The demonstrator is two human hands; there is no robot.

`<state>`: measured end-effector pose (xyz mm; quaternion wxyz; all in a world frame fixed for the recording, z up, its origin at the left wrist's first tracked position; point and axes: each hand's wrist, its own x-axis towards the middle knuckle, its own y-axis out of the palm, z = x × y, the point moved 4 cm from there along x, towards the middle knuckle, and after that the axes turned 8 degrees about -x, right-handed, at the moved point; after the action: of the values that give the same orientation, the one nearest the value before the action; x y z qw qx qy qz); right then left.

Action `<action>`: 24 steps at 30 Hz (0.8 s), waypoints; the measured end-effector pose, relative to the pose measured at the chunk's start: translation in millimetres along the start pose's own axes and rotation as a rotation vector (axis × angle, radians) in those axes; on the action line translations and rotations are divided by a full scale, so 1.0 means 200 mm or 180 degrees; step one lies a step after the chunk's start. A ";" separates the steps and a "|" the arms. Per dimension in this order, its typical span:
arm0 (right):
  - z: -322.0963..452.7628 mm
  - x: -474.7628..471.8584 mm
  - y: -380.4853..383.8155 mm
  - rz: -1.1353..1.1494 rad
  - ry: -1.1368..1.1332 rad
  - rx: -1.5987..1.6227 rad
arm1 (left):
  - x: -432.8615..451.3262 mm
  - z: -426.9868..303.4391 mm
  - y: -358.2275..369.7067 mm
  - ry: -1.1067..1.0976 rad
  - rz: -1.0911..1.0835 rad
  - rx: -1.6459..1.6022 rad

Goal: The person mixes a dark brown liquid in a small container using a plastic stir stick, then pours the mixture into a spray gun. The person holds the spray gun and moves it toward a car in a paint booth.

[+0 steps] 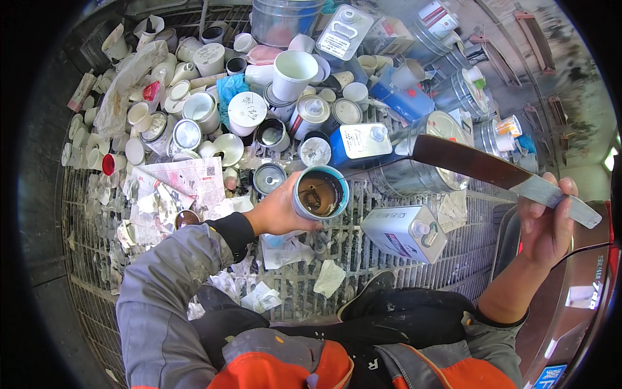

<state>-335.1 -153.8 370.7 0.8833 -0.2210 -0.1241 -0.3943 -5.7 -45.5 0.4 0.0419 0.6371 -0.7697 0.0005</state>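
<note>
My left hand point(279, 206) grips a cup point(343, 192) with a light blue rim, about half over the metal grating. Dark brown liquid point(316, 194) lies inside it. My right hand point(546, 221) holds the bare end of a flat metal stirring stick point(544, 192) raised at the right. Brown liquid coats the stick's far part, and a thin dark strand runs from its tip down to the cup. Below the stick, a rectangular metal can point(403, 233) rests on the grating. Just behind the cup is a round tin point(269, 178) with a grey lid.
Many used cups, tins and lids crowd the floor grating point(301, 291) ahead. A blue-sided can point(362, 143) and a large metal drum point(420, 177) lie beyond the cup. Stained newspaper point(189, 182) is at the left. A glossy brown vehicle panel point(549, 311) is close on the right.
</note>
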 end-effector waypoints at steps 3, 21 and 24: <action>0.03 0.00 -0.03 -0.0048 0.0028 -0.0041 | 0.00 -0.01 -0.01 0.0055 0.0033 0.0243; 0.05 0.06 -0.01 0.0146 -0.0124 -0.0119 | -0.01 -0.02 -0.02 0.0145 -0.0020 0.0455; 0.06 0.06 -0.01 0.0198 -0.0123 -0.0086 | -0.01 -0.02 -0.02 0.0122 -0.0039 0.0287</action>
<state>-328.2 -157.1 386.0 0.8895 -0.2443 -0.1289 -0.3639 -1.7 -44.2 3.2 0.0279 0.6429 -0.7640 0.0472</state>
